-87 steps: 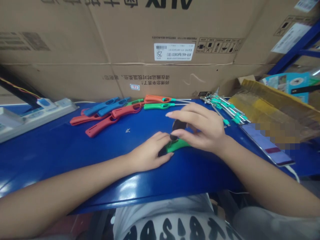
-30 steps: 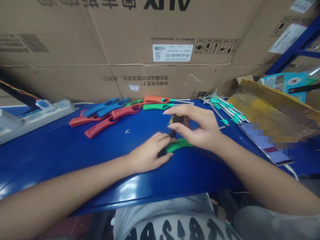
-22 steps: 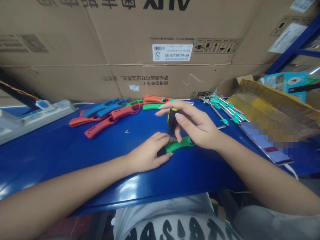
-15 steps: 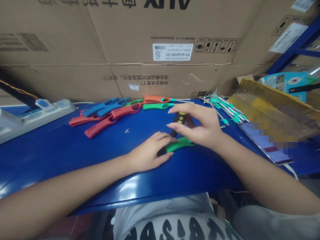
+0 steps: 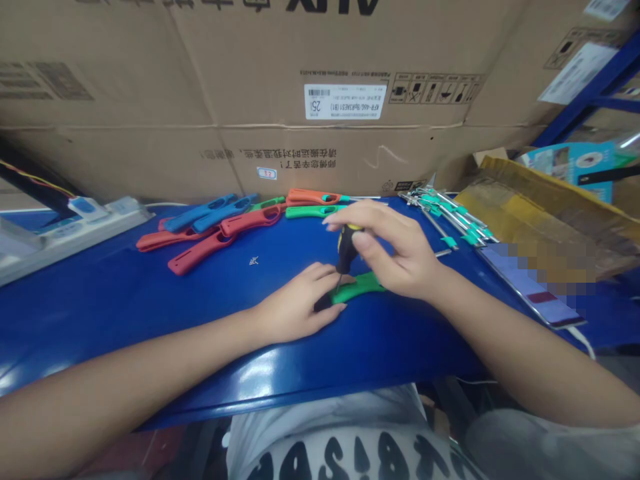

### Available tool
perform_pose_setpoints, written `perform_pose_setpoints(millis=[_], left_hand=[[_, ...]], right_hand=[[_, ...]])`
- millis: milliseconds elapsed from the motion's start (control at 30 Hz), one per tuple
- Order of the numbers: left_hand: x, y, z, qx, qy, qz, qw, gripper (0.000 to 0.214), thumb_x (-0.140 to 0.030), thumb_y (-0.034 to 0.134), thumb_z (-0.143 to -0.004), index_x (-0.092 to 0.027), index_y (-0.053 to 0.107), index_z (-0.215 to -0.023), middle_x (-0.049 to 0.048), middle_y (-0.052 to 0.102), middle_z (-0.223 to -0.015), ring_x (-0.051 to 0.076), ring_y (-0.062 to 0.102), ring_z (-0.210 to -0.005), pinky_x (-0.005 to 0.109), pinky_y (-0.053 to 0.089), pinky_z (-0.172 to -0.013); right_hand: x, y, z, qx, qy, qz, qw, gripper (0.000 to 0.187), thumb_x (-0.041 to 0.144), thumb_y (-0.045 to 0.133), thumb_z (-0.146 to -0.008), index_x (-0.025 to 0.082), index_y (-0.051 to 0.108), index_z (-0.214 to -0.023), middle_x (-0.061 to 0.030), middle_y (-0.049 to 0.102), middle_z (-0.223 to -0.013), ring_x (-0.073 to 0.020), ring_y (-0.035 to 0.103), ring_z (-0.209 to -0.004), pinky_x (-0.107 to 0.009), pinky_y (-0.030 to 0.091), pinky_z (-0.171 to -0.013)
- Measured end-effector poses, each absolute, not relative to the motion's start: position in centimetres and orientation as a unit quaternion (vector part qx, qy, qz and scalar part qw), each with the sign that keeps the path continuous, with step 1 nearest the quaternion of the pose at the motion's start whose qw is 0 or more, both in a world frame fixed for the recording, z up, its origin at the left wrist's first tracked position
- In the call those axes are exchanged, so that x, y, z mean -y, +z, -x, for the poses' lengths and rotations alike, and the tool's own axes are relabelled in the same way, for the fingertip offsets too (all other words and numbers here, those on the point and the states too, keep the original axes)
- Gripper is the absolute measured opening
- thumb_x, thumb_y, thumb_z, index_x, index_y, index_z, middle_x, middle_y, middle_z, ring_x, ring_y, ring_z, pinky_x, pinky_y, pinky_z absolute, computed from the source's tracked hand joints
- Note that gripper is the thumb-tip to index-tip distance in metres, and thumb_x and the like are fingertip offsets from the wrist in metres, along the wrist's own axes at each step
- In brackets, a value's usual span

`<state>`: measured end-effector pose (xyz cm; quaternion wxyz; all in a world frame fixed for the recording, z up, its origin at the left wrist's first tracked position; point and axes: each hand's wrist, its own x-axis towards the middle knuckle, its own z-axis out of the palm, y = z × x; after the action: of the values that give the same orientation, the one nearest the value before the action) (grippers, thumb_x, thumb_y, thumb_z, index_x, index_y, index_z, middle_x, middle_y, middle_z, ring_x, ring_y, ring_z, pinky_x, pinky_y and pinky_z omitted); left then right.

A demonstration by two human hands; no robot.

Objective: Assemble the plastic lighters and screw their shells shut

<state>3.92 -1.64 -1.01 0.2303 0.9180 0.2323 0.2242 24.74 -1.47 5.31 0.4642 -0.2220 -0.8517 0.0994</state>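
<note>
My left hand (image 5: pixel 303 303) presses a green lighter (image 5: pixel 363 287) flat against the blue table, its fingers and thumb closed round the near-left end. In my right hand (image 5: pixel 400 250) is a black and yellow screwdriver (image 5: pixel 345 250), gripped by the handle between thumb and fingers. The screwdriver stands nearly upright and its thin shaft meets the green lighter beside my left fingertips. My right hand partly covers the lighter's right end. Several screws (image 5: pixel 253 261) lie in a small pile on the table to the left.
Red lighter casings (image 5: pixel 200 252) and blue ones (image 5: pixel 210 212) lie at the back left. An orange lighter (image 5: pixel 313 197) sits behind another green one (image 5: pixel 313 212). Metal lighter rods (image 5: pixel 455 217) are heaped right, near a phone (image 5: pixel 533 287). A power strip (image 5: pixel 75 230) stands left; cardboard (image 5: pixel 240 73) rises behind.
My right hand has shifted slightly left, and the screwdriver has turned in its fingers to stand more upright. My left hand and the green lighter stay in place.
</note>
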Motion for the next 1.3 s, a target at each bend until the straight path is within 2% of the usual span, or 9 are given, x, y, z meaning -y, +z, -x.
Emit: perform_pose_setpoints(millis=[133, 267, 467, 633, 733, 900, 1067, 1200, 1300], left_hand=[[1.65, -0.97, -3.92, -0.231, 0.222, -0.918, 0.235, 0.037, -0.027, 0.059, -0.097, -0.022, 0.057, -0.134, 0.0093, 0.062, -0.116, 0.026, 0.057, -0.114, 0.043, 0.050, -0.103], [1.67, -0.95, -3.92, -0.231, 0.214, -0.922, 0.225, 0.035, -0.027, 0.058, -0.097, -0.021, 0.058, -0.132, 0.0093, 0.061, -0.115, 0.026, 0.056, -0.113, 0.043, 0.050, -0.103], [1.60, -1.13, -3.86, -0.238, 0.212, -0.921, 0.224, 0.036, -0.029, 0.058, -0.098, -0.019, 0.058, -0.132, 0.0113, 0.061, -0.118, 0.027, 0.057, -0.116, 0.045, 0.049, -0.105], [1.57, -1.30, -3.83, -0.226, 0.218, -0.923, 0.222, 0.032, -0.027, 0.058, -0.098, -0.020, 0.059, -0.129, 0.0105, 0.061, -0.125, 0.027, 0.056, -0.118, 0.044, 0.048, -0.106], [1.57, -1.29, -3.83, -0.233, 0.217, -0.921, 0.222, 0.036, -0.029, 0.058, -0.098, -0.019, 0.058, -0.132, 0.0114, 0.061, -0.124, 0.026, 0.057, -0.117, 0.043, 0.048, -0.105], [1.59, -1.19, -3.85, -0.240, 0.210, -0.920, 0.227, 0.035, -0.028, 0.058, -0.098, -0.019, 0.058, -0.132, 0.0124, 0.060, -0.126, 0.027, 0.055, -0.121, 0.044, 0.048, -0.107], [1.62, -1.21, -3.87, -0.233, 0.218, -0.922, 0.218, 0.032, -0.028, 0.059, -0.097, -0.019, 0.060, -0.128, 0.0110, 0.062, -0.124, 0.027, 0.057, -0.117, 0.043, 0.049, -0.105], [1.58, -1.19, -3.90, -0.240, 0.216, -0.919, 0.226, 0.038, -0.029, 0.059, -0.098, -0.020, 0.056, -0.135, 0.0110, 0.062, -0.121, 0.027, 0.057, -0.117, 0.043, 0.050, -0.103], [1.54, -1.26, -3.89, -0.237, 0.213, -0.922, 0.221, 0.038, -0.029, 0.058, -0.098, -0.020, 0.056, -0.135, 0.0115, 0.061, -0.123, 0.027, 0.055, -0.119, 0.043, 0.048, -0.105]], right_hand=[[1.38, 5.28, -24.64, 0.832, 0.225, 0.224, 0.456, 0.030, 0.030, 0.048, -0.104, 0.018, 0.061, -0.128, -0.0057, 0.071, -0.104, -0.0082, 0.063, -0.063, -0.022, 0.055, -0.059], [1.26, 5.30, -24.84, 0.838, 0.090, 0.227, 0.488, 0.023, 0.033, 0.071, -0.091, 0.019, 0.070, -0.110, -0.0042, 0.073, -0.101, -0.0108, 0.062, -0.069, -0.024, 0.055, -0.065], [1.91, 5.48, -24.67, 0.846, 0.240, 0.217, 0.424, 0.034, 0.028, 0.040, -0.107, 0.020, 0.056, -0.136, -0.0072, 0.070, -0.115, -0.0057, 0.060, -0.059, -0.020, 0.052, -0.055], [1.81, 5.62, -24.66, 0.854, 0.091, 0.218, 0.464, 0.023, 0.030, 0.069, -0.093, 0.020, 0.070, -0.113, -0.0050, 0.075, -0.102, -0.0142, 0.069, -0.080, -0.027, 0.058, -0.076], [1.85, 5.70, -24.69, 0.856, 0.087, 0.205, 0.466, 0.026, 0.028, 0.060, -0.099, 0.021, 0.068, -0.122, -0.0057, 0.074, -0.108, -0.0154, 0.070, -0.089, -0.031, 0.057, -0.087], [2.07, 5.85, -24.67, 0.841, 0.216, 0.220, 0.444, 0.033, 0.024, 0.048, -0.104, 0.018, 0.061, -0.134, -0.0060, 0.073, -0.109, -0.0119, 0.070, -0.079, -0.025, 0.058, -0.072], [1.68, 5.83, -24.79, 0.854, 0.053, 0.194, 0.479, 0.024, 0.028, 0.071, -0.091, 0.018, 0.072, -0.112, -0.0053, 0.074, -0.097, -0.0152, 0.067, -0.084, -0.028, 0.057, -0.078], [1.87, 5.94, -24.67, 0.861, 0.144, 0.202, 0.444, 0.034, 0.019, 0.047, -0.103, 0.017, 0.060, -0.134, -0.0084, 0.071, -0.116, -0.0151, 0.067, -0.099, -0.029, 0.057, -0.085], [1.95, 5.92, -24.64, 0.851, 0.205, 0.215, 0.433, 0.031, 0.021, 0.050, -0.102, 0.017, 0.062, -0.130, -0.0071, 0.071, -0.111, -0.0129, 0.068, -0.087, -0.024, 0.057, -0.071]])
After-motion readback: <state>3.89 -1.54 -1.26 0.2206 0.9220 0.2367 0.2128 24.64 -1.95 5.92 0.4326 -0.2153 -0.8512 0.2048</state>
